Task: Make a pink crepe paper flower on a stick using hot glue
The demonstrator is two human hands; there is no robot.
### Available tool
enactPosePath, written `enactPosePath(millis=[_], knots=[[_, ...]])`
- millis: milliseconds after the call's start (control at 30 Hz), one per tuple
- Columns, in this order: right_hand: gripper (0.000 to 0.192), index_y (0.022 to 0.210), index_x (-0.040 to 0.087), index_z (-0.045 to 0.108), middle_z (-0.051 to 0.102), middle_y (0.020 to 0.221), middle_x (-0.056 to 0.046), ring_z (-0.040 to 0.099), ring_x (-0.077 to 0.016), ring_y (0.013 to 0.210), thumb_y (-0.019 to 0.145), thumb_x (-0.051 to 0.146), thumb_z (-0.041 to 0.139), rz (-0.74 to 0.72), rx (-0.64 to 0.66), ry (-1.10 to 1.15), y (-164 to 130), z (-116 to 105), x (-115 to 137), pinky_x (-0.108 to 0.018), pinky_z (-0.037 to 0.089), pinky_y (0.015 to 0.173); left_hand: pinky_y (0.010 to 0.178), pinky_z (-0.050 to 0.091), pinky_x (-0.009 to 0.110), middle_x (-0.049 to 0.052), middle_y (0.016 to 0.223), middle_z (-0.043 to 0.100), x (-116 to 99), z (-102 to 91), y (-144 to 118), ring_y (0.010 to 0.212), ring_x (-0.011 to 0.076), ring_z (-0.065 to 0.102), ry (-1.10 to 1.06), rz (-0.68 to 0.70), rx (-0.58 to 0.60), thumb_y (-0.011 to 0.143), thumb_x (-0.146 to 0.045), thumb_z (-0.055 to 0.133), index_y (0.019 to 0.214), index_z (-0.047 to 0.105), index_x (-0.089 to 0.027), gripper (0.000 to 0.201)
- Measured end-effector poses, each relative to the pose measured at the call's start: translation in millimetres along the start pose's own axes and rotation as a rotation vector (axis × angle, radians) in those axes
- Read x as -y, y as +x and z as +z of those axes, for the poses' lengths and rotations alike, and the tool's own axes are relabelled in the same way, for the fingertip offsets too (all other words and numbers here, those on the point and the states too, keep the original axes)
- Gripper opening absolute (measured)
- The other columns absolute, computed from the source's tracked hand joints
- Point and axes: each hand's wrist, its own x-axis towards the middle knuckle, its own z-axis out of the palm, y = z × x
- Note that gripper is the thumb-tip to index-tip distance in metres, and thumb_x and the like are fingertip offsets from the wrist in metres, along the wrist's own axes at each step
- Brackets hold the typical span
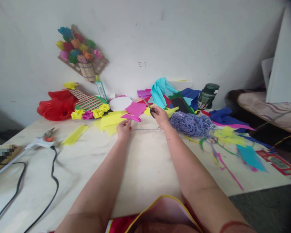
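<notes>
My left hand [123,128] pinches a folded strip of magenta crepe paper [133,118] over the middle of the table. In my right hand [160,117] is a pair of scissors [147,104], its blades pointing up and to the left. A thin purple string [145,129] runs between the two hands, just above the tabletop or on it; I cannot tell which. Beyond my hands lie a magenta paper sheet [136,109] and yellow crepe paper [111,121]. A tangled heap of purple yarn [192,124] sits right of my right hand.
A hot glue gun [42,141] with a black cord [53,174] lies at left. Behind stand a striped craft piece [87,103] with paper flowers, red crepe paper [57,105] and a dark green jar [208,96]. Paper scraps, including a blue piece [251,157], cover the right side.
</notes>
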Motion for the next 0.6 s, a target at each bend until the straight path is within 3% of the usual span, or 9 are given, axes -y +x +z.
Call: enactPosePath(millis=[67,133,200,300,433,600], knots=[[0.036,0.113,0.019,0.056,0.065,0.092,-0.003,0.062,-0.0108,0.075,0.077,0.024,0.055,0.031,0.034,0.258,2,5,4,-0.021,0.048,0.064,0.048,0.036,0.022,-0.003,0.042,0.051,0,-0.4,1,0.04,0.0088,0.044,-0.015,-0.005,-0.004,0.06,-0.042,0.07,0.071,0.065,-0.014,0.031],[0.036,0.109,0.018,0.056,0.062,0.076,0.001,0.055,-0.0067,0.054,0.075,0.03,0.059,0.072,0.132,0.416,0,7,10,-0.018,0.042,0.048,0.048,0.037,0.023,-0.002,0.043,0.052,-1,-1.0,1,0.041,0.0089,0.045,-0.027,-0.005,-0.001,0.059,-0.042,0.072,0.068,0.063,-0.013,0.031],[0.03,0.096,0.017,0.059,0.058,0.066,0.004,0.05,-0.0047,0.045,0.073,0.036,0.061,0.075,0.27,0.51,-5,4,15,-0.016,0.033,0.039,0.049,0.038,0.023,-0.001,0.046,0.054,-1,-1.5,1,0.042,0.0089,0.046,-0.052,-0.003,0.005,0.058,-0.041,0.073,0.065,0.062,-0.013,0.03],[0.029,0.083,0.014,0.058,0.058,0.062,0.002,0.052,-0.0056,0.043,0.073,0.042,0.061,0.041,0.487,0.549,-14,-5,18,-0.016,0.027,0.033,0.05,0.04,0.023,0.001,0.053,0.06,1,-2.0,2,0.045,0.0086,0.048,-0.101,-0.005,0.019,0.059,-0.037,0.073,0.066,0.062,-0.012,0.028],[0.032,0.081,0.011,0.058,0.059,0.058,0.001,0.05,-0.0059,0.039,0.073,0.043,0.061,0.064,0.731,0.511,-20,-16,17,-0.017,0.023,0.031,0.053,0.043,0.023,0.001,0.053,0.061,3,-2.2,4,0.047,0.0093,0.052,-0.126,-0.031,0.081,0.062,-0.029,0.071,0.077,0.065,-0.011,0.024],[0.033,0.084,0.009,0.06,0.059,0.054,0.0,0.049,-0.0065,0.038,0.073,0.04,0.062,0.124,0.879,0.421,-22,-24,15,-0.017,0.027,0.031,0.048,0.04,0.022,0.001,0.048,0.06,2,-1.4,4,0.042,0.0096,0.051,-0.087,-0.049,0.104,0.065,-0.027,0.069,0.07,0.062,-0.012,0.017]])
